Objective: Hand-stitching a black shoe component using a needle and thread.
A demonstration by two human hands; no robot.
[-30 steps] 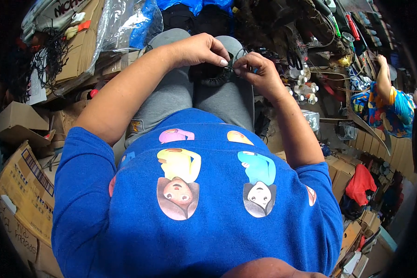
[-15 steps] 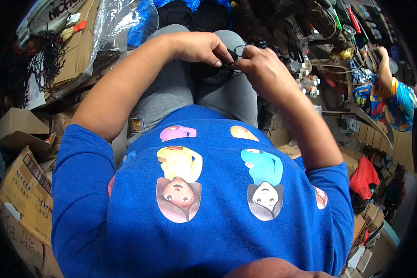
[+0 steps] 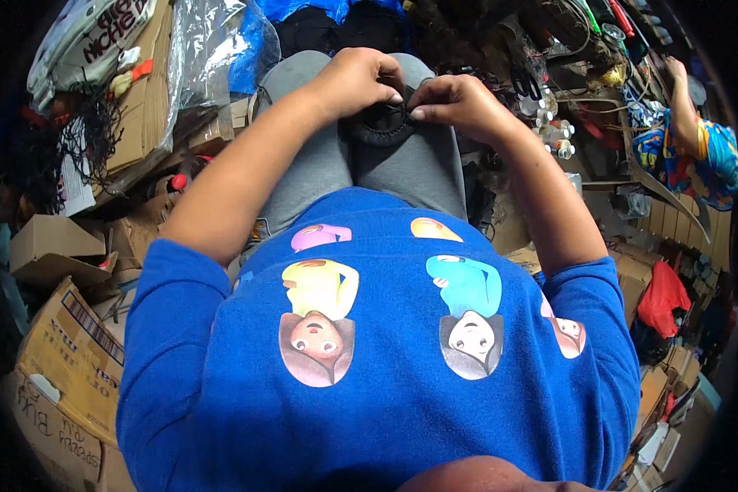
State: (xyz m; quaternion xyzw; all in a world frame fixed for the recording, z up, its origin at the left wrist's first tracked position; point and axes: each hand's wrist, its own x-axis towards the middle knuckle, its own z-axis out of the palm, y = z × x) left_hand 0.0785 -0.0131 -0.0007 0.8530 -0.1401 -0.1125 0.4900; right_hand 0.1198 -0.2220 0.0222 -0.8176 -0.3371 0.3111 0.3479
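Grip, L hand & R hand: both pinched closed on blk item.

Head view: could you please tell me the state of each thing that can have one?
Left hand: fingers bent, at the black item; grip unclear
Right hand: fingers bent, likewise; grip unclear
Black item: over the lap, ridged rim curved
Black cords: tangled
Clear plastic sheet: crinkled
Bottles: capped
Red cloth or bag: crumpled
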